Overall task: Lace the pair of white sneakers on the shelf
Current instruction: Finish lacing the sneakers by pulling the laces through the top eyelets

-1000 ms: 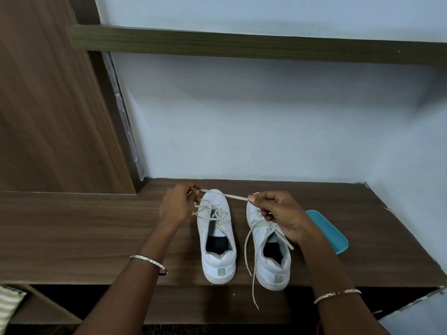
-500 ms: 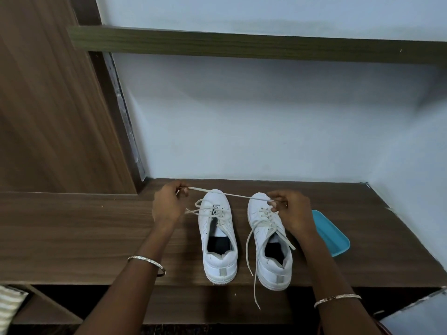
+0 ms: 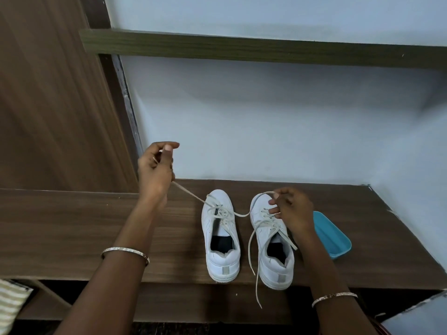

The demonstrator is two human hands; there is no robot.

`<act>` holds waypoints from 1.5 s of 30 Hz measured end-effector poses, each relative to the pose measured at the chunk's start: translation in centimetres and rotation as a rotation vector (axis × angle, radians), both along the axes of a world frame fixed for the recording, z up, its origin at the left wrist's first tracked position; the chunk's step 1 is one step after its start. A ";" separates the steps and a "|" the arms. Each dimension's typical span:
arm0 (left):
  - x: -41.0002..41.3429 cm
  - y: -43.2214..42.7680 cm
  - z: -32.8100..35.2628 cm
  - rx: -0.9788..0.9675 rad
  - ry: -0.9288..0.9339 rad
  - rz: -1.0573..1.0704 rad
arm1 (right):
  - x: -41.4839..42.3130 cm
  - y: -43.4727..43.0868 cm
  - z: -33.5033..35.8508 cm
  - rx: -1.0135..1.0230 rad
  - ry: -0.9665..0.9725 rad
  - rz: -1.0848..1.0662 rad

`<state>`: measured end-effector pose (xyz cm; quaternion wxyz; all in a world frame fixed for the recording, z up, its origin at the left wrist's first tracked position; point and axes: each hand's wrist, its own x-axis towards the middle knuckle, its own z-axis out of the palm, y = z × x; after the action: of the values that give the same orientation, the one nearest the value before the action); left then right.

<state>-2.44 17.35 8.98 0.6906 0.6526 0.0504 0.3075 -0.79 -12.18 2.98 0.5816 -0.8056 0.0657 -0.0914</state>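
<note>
Below the raised left hand, on the wooden shelf, stands the left sneaker; the right sneaker sits directly under the right hand. Heels face the person.

Head view, the only one. One lace runs from the left fingers down across the left sneaker's eyelets, then sags over to the right fingers. Which eyelet it passes through: cannot tell.

Risks: a hard pull from the left hand could drag or tip the light left sneaker, or strip the lace from an eyelet. The loose ends dangling past the shelf edge could snag.

Pose: left forearm angled up, thumb and forefinger pinching the lace end, other fingers curled. Right hand low, fingertips pinching a lace loop over the toe. A blue tray lies just beyond the right knuckles.
</note>
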 end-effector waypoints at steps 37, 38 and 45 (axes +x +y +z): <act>4.8 -2.7 -11.1 0.301 0.548 -0.103 | 2.2 9.5 -6.1 -0.439 0.105 0.088; 4.7 -2.6 -10.0 0.095 0.524 -0.115 | 2.4 9.3 -6.1 -0.414 0.102 0.056; 4.3 -0.4 -3.3 -0.274 0.356 -0.266 | 3.0 8.7 -5.3 -0.227 -0.033 -0.064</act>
<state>1.83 16.91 5.72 0.7871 0.5978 0.1262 0.0846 2.20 -3.44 -2.31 0.4845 -0.8621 0.0711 -0.1299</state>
